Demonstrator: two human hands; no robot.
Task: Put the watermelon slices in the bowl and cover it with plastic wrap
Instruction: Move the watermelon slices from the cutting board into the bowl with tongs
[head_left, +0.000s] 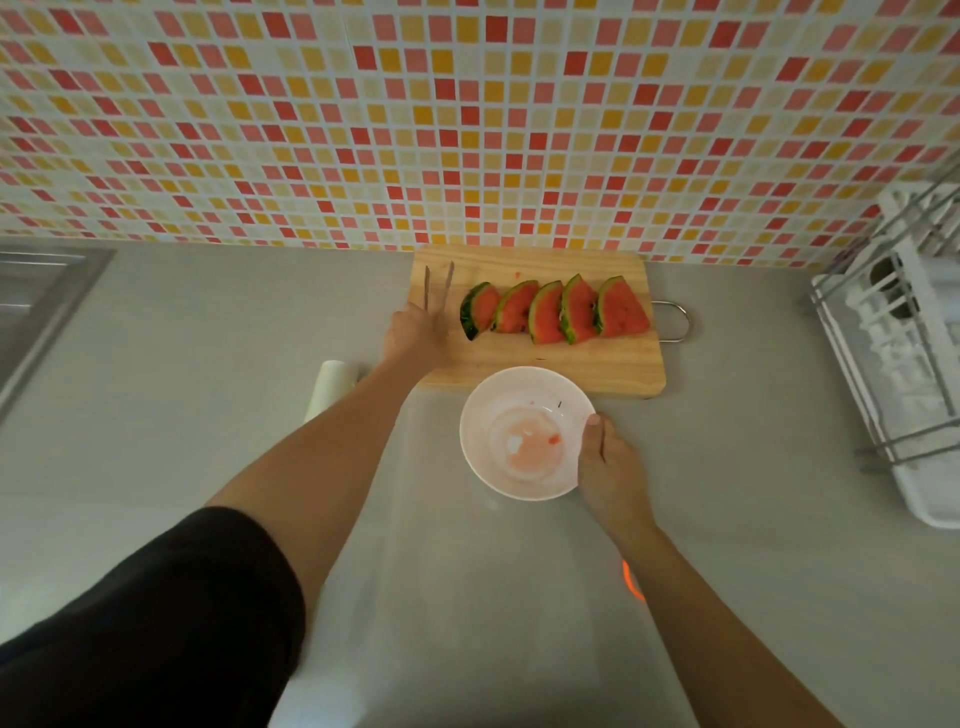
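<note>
Several watermelon slices (556, 312) lie in a row on a wooden cutting board (613, 364) by the tiled wall. My left hand (415, 335) holds a pair of chopsticks (439, 288), tips pointing away, just left of the slices. A white bowl (485, 410) with pink juice and a small red bit sits in front of the board. My right hand (610, 467) grips its right rim. A roll of plastic wrap (330, 387) lies left of the bowl, partly hidden by my left arm. A clear sheet of it (467, 597) is spread on the counter toward me.
A white dish rack (898, 364) stands at the right edge of the grey counter. A steel sink (36, 306) is at the far left. An orange curved object (631, 579) shows beside my right forearm. The board has a metal handle (678, 322).
</note>
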